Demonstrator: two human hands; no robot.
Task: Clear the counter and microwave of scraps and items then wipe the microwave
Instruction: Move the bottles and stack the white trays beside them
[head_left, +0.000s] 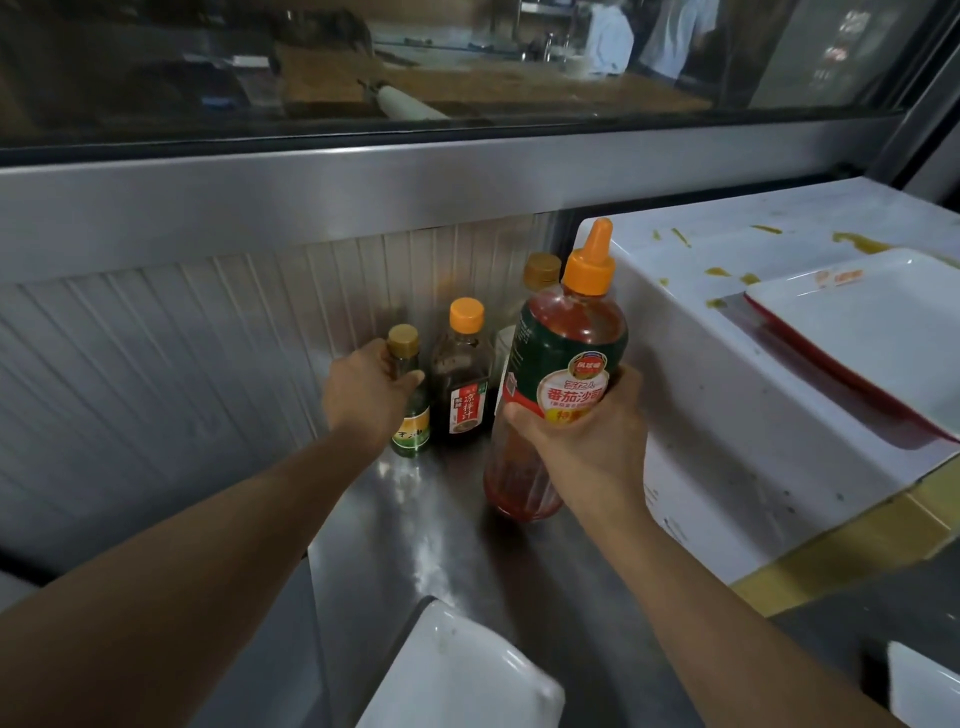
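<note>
- Since it looks nearly full, the ketchup bottle (561, 384) should feel heavy; its plastic wall is soft and possibly greasy, so the labelled middle is the safest hold.
- The right hand (582, 447) is wrapped closed around that middle, holding the bottle beside the microwave (727, 395).
- The left hand (369, 389) pinches the small green bottle (410, 395) at its neck, on the steel counter (415, 519) against the back wall.
- That one looks like glass: light, rigid, breakable.

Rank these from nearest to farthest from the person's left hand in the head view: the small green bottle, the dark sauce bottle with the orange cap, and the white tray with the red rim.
1. Small green bottle: in the grip of the left hand, by the back wall.
2. Dark sauce bottle: standing just right of the green one.
3. White tray: far right, on top of the stained microwave.
</note>
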